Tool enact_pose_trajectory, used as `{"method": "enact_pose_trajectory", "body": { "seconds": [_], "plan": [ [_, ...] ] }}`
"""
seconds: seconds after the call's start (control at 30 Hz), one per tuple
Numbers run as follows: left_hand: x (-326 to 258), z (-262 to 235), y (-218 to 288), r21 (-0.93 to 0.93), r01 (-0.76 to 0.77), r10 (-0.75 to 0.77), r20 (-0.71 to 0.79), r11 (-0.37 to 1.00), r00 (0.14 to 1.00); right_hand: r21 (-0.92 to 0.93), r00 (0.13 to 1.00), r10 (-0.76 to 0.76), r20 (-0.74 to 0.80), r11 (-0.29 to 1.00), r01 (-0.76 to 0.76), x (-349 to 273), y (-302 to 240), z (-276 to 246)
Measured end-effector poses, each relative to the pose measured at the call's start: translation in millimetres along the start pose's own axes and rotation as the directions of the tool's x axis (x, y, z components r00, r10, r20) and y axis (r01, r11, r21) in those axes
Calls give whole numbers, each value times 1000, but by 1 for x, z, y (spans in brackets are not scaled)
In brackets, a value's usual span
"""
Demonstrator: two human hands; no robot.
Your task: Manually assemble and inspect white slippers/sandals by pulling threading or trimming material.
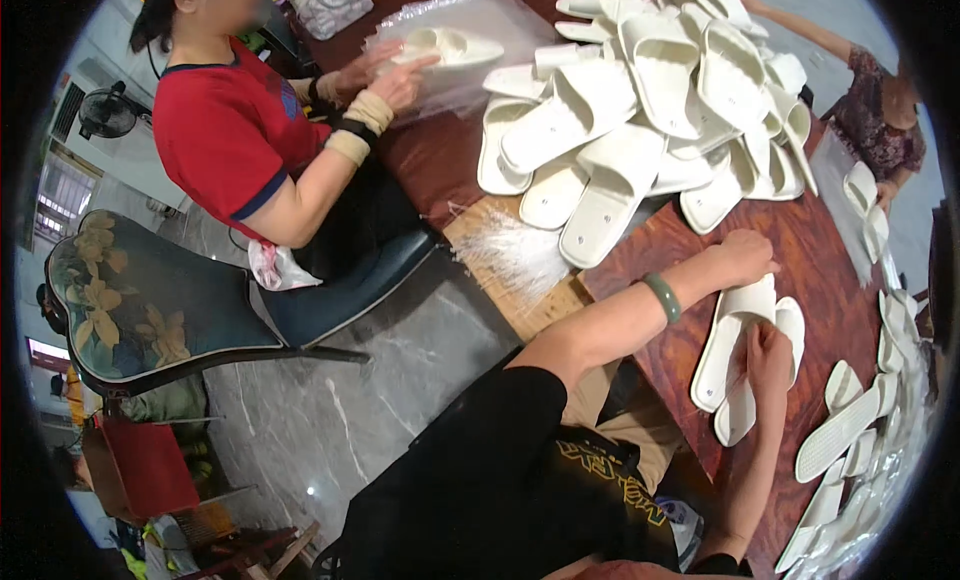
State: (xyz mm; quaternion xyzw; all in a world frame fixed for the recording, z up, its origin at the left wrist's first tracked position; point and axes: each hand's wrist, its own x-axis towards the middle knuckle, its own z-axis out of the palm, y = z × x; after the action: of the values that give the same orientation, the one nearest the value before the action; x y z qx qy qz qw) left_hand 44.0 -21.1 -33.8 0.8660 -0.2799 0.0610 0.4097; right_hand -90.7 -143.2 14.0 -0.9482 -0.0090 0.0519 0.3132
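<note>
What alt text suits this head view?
Left hand and right hand press a pair of white slippers on a reddish wooden table, beside a slipper pile; a person in red bags another.

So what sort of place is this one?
Likely a small workshop packing footwear: a big heap of white slippers on a dark wooden table, a co-worker sliding one into a clear plastic bag.

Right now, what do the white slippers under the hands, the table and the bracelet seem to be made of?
Slippers: probably soft moulded foam or rubber; matte white, one piece, ribbed soles. Table: looks like polished reddish-brown wood, with grain and gloss. Bracelet: smooth green ring, perhaps jade or glass. Left hand and right hand rest on the slippers.
</note>
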Motion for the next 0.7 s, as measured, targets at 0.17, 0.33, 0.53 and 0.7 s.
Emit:
{"method": "enact_pose_trajectory", "body": {
  "seconds": [0.17, 0.33, 0.53, 0.7],
  "plan": [
    [-5, 3, 13, 29, 37, -41, 148, 999, 988, -236, 931, -195, -308, 964, 124, 1, 9, 17],
    [1, 2, 10, -76, 72, -59, 164, 995, 985, -182, 895, -194, -401, 975, 130, 1, 12, 24],
    [1, -2, -1, -257, -2, 3, 2, 966, 1000, -151, 870, -251, -424, 967, 205, 1, 15, 26],
    [-2, -14, 7, -43, -22, 12, -226, 999, 974, 216, 982, -47, -183, 973, 87, -23, 17, 8]
  ]
}}
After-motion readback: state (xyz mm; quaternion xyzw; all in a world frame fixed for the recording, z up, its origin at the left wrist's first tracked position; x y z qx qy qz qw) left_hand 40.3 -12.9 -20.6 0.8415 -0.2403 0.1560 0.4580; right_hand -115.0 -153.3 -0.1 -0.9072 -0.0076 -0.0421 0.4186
